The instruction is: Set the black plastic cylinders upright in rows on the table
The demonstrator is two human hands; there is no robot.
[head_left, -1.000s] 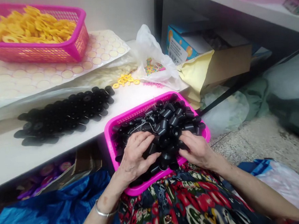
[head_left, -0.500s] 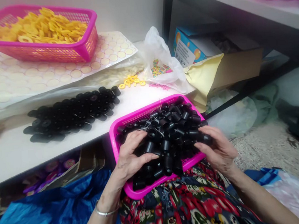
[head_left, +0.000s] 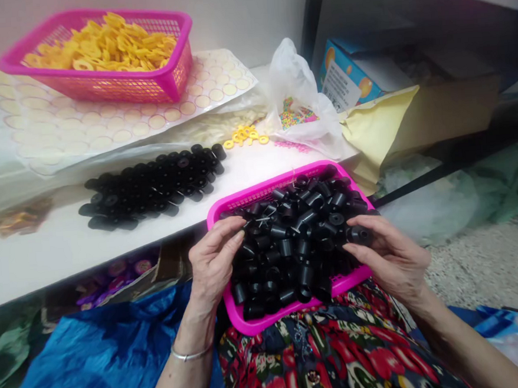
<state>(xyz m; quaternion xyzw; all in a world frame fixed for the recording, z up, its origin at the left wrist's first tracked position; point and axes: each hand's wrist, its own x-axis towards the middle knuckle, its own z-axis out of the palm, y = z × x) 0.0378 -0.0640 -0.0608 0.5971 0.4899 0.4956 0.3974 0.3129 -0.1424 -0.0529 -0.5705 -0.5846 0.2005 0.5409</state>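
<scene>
A pink plastic basket (head_left: 254,325) full of small black plastic cylinders (head_left: 285,248) rests against my lap. My right hand (head_left: 394,258) has a black plastic cylinder (head_left: 360,235) between thumb and fingers, its holed round end showing, over the basket's right side. At the left rim, the thumb and fingertips of my left hand (head_left: 214,259) come together in a pinch; what they hold, if anything, I cannot make out. Close to those fingertips, thin shiny metal pins (head_left: 263,219) lie on the cylinders. On the white table (head_left: 46,262), more black cylinders (head_left: 152,186) stand packed in rows.
Behind the rows, a pink basket (head_left: 180,84) of yellow rings sits on a sheet printed with circles (head_left: 147,122). Several yellow rings (head_left: 246,136), pink bits (head_left: 292,147) and a white bag (head_left: 292,67) of coloured beads lie nearby. Cardboard boxes (head_left: 440,116) stand at right.
My left hand has moved left from over the cylinders to the rim, its fingers closing to a pinch. In my right hand, the cylinder has turned its holed end toward me. The view has shifted left.
</scene>
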